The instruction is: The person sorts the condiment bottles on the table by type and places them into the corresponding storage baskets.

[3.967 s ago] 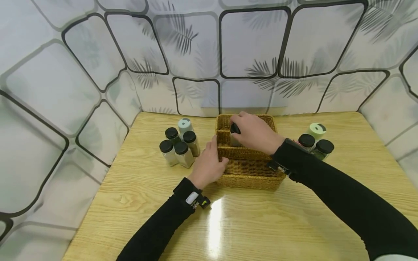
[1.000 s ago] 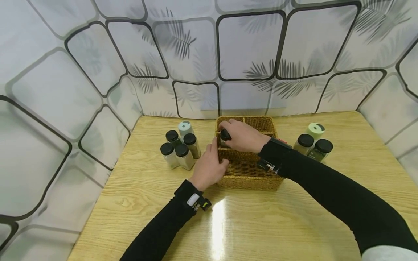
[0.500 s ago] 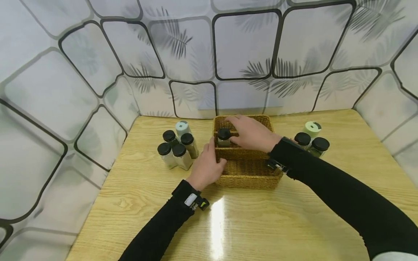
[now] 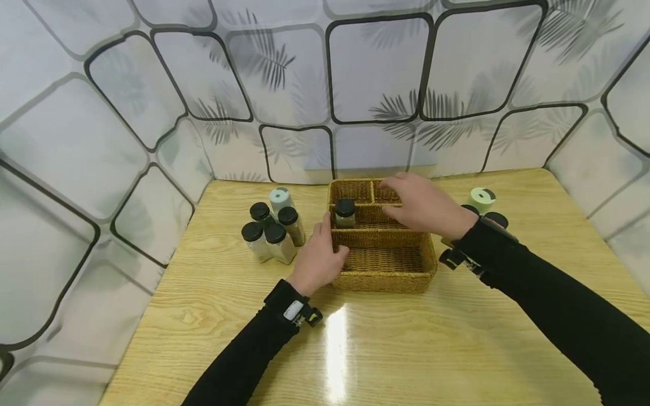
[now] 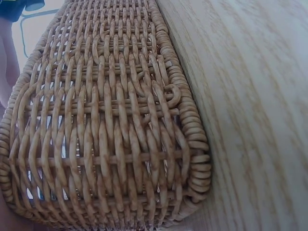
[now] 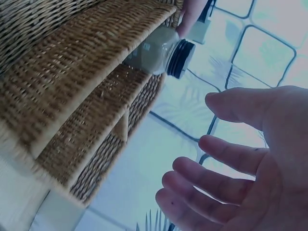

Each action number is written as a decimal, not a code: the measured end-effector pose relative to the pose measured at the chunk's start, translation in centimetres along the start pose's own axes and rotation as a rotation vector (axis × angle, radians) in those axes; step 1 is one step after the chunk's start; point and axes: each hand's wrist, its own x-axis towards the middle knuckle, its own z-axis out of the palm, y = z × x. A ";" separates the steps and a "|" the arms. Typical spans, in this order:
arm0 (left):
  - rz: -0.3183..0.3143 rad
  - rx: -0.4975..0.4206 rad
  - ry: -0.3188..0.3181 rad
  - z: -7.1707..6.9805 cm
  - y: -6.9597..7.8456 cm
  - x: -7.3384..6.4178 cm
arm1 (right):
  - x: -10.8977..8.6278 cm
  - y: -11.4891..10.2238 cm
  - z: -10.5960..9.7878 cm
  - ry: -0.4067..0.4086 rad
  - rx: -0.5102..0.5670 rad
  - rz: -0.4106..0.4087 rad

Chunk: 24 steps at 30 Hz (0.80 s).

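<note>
A wicker basket [image 4: 386,282] with stepped compartments stands on the table. My left hand [image 4: 316,260] holds its left wall, fingers along the outer side and thumb over the front compartment's rim; in the left wrist view the basket's woven front [image 5: 110,120] hides most of that hand. A spice jar [image 4: 345,214] with a black lid and pale contents stands upright at the left end of the middle compartment, and the same jar [image 6: 156,53] shows in the right wrist view. My right hand [image 4: 429,207] hovers over the basket's right side, fingers apart and holding nothing.
Left of the basket stand several spice jars [image 4: 279,242] with black lids and a shaker [image 4: 281,198] with a pale blue lid. To the right, a green-lidded shaker [image 4: 481,198] and black-lidded jars [image 4: 496,219] are partly behind my right wrist. A patterned curtain [image 4: 376,73] encloses the table.
My right hand moved the jar left in the middle compartment, let go of it, then drew away to the right. The left hand has stayed on the basket.
</note>
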 end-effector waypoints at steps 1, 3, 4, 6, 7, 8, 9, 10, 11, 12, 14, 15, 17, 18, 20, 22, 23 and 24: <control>-0.001 -0.002 -0.001 0.0 0.0 0.0 | -0.3 0.1 -0.1 0.005 0.000 0.003; -0.003 -0.003 -0.003 0.0 0.0 0.0 | -0.8 0.5 -0.3 0.017 -0.004 0.007; -0.003 -0.004 -0.003 0.0 0.0 0.0 | -1.1 0.6 -0.4 0.022 -0.003 0.006; -0.004 -0.004 -0.004 0.0 0.0 0.0 | -1.6 1.0 -0.7 0.032 -0.001 0.005; -0.004 -0.004 -0.004 0.0 0.0 0.0 | -1.9 1.2 -0.8 0.033 0.004 0.006; -0.005 -0.003 -0.005 0.0 0.0 0.0 | -2.2 1.4 -0.9 0.031 0.009 0.009; -0.005 -0.003 -0.004 0.0 0.0 0.0 | -2.4 1.6 -1.0 0.032 0.014 0.011; -0.005 -0.003 -0.005 0.0 0.0 0.0 | -2.6 1.8 -1.2 0.032 0.015 0.012; -0.006 -0.002 -0.006 0.0 0.0 0.0 | -2.8 2.0 -1.3 0.032 0.016 0.015; -0.006 -0.001 -0.005 0.0 0.0 0.0 | -3.0 2.2 -1.4 0.031 0.014 0.018; -0.007 0.003 0.000 0.0 0.0 0.0 | -3.4 2.6 -1.6 0.028 0.005 0.025; -0.007 0.003 0.002 0.0 0.0 0.1 | -3.6 2.9 -1.7 0.029 -0.004 0.028; -0.008 0.005 0.004 0.0 0.0 0.1 | -4.0 3.4 -1.8 0.025 -0.018 0.037; -0.008 0.005 0.005 0.0 0.0 0.1 | -4.2 3.7 -1.9 0.022 -0.025 0.043; -0.008 0.005 0.002 0.0 0.0 0.1 | -4.6 4.2 -2.0 0.021 -0.032 0.055; -0.009 0.004 0.000 0.0 0.1 0.1 | -4.8 4.7 -2.1 0.023 -0.034 0.061; -0.009 0.004 -0.001 0.0 0.1 0.1 | -5.0 4.9 -2.2 0.021 -0.034 0.067; -0.009 0.003 -0.001 0.0 0.1 0.1 | -5.1 5.1 -2.2 0.022 -0.033 0.070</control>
